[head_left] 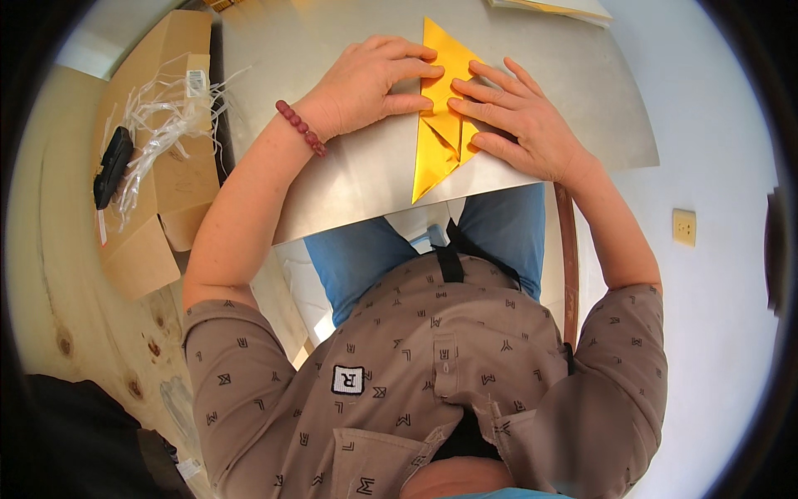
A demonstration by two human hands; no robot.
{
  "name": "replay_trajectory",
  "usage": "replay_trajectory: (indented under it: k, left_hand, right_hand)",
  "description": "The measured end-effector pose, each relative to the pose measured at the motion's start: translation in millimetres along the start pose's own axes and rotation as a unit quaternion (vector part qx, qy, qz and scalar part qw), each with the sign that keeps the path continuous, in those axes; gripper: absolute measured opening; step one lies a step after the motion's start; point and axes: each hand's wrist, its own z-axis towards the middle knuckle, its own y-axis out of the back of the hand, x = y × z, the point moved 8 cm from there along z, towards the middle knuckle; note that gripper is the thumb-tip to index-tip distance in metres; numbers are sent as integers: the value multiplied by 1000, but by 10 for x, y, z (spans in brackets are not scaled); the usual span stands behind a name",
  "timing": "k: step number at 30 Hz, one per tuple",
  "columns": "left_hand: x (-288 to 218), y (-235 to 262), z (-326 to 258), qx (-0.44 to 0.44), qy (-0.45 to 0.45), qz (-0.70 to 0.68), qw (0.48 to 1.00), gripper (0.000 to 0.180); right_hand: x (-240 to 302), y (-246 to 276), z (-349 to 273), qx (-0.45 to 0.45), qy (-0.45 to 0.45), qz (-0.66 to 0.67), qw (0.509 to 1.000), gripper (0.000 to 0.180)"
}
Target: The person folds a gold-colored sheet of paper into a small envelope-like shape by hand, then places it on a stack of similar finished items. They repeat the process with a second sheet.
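Note:
A sheet of shiny golden-yellow paper [445,60], folded into a long pointed shape, lies on the grey metal table [349,183]. Its lower point reaches close to the table's near edge, and folded flaps show in its lower half. My left hand [372,83] rests flat at the paper's left edge, fingertips touching it, with a dark red bead bracelet [301,129] on the wrist. On the right side, my right hand [519,116] has its fingers spread, several of them lying on the paper. Neither hand grips it.
Left of the table stands a cardboard box [183,166] with tangled clear plastic strips [158,125] and a black object [113,168] on it. More papers [557,8] lie at the table's far edge. A wall with a socket [684,227] is to the right.

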Motion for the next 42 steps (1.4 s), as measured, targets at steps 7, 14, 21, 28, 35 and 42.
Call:
replay_trajectory:
  k: [7, 14, 21, 28, 35, 42]
  left_hand:
    - [17, -16, 3, -3, -5, 4, 1000, 43]
    - [20, -26, -9, -1, -6, 17, 1000, 43]
    - [10, -15, 2, 2, -13, 6, 1000, 43]
    - [-27, 21, 7, 8, -11, -12, 1000, 42]
    - [-19, 19, -12, 2, 8, -10, 1000, 44]
    - [19, -24, -21, 2, -6, -8, 1000, 44]
  right_hand:
    - [111, 61, -97, 4, 21, 37, 999, 40]
    - [314, 119, -215, -2, 29, 79, 996, 34]
    - [452, 168, -311, -6, 26, 91, 995, 34]
    - [158, 196, -142, -29, -35, 107, 993, 43]
    - [-89, -74, 204, -21, -63, -10, 998, 59]
    - [104, -48, 26, 12, 6, -9, 1000, 57]
